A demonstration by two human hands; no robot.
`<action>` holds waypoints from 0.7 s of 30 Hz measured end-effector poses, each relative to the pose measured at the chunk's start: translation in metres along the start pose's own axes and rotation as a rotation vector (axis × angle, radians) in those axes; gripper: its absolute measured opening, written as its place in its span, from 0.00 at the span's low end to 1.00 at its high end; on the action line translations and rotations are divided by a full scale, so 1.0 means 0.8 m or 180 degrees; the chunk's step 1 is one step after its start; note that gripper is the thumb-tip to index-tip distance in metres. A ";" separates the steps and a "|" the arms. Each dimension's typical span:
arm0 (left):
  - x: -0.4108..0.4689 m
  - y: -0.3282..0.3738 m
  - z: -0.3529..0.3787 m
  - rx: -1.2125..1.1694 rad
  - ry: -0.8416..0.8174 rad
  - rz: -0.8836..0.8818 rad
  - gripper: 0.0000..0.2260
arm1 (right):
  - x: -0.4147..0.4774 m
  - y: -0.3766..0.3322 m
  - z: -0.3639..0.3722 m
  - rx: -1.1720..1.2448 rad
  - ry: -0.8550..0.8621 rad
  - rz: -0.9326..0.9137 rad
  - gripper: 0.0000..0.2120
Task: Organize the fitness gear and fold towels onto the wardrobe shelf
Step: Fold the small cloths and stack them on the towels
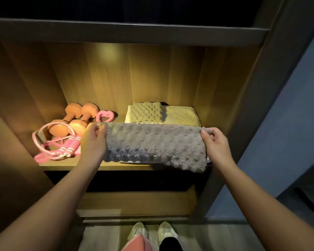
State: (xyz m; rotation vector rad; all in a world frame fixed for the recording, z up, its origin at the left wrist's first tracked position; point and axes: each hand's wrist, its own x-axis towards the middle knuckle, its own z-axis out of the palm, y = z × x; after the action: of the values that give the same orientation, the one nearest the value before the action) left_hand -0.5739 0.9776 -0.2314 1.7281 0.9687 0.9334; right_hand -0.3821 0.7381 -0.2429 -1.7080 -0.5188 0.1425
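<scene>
Shelf stock, as I am viewing it remotely:

- Grey towel (156,144): hanging across the front of the lit shelf (71,165), top edge stretching between both hands and lower right corner drooping past the shelf lip. A second layer is showing along the lower left. I cannot tell how many folds are lying behind.
- Left hand (94,140): its grip is pinching the towel's upper left corner, with the fingertips disappearing behind the cloth.
- Right hand (216,144): its grip is pinching the upper right corner, thumb pressing the near face.
- Bobbled towel (146,112) and plain towel (181,115): lying folded side by side at the back right. The grey towel is hiding their front edges.
- Dumbbells (74,115): two orange ones lying at the back left, near ends partly covered by a pink loop (38,136) and the left hand.
- Rope (69,147): handles lying together at the front left. The cord is tangling with the loop and I am failing to trace it.
- Pink heart (105,115): sitting just behind the left hand, lower part hidden.
- Shoes (138,230): standing on the floor below, with the bottom edge of the view cutting them off.
</scene>
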 end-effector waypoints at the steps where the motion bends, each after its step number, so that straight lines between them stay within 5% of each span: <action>1: -0.002 -0.004 0.004 0.0130 0.0161 0.0087 0.10 | -0.001 0.002 0.001 -0.0065 0.0116 -0.0020 0.09; 6: 0.000 -0.026 0.026 0.0421 0.0339 0.0466 0.11 | 0.009 0.020 0.012 -0.0489 0.0423 -0.0126 0.13; 21: 0.131 -0.078 0.128 0.2011 -0.0311 0.0219 0.12 | 0.170 0.108 0.065 -0.2293 0.0165 0.0497 0.13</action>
State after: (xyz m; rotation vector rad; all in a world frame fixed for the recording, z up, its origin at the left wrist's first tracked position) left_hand -0.4530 1.0536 -0.3018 2.3175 1.2290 0.6053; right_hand -0.2586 0.8316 -0.3107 -2.4500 -0.4202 0.0189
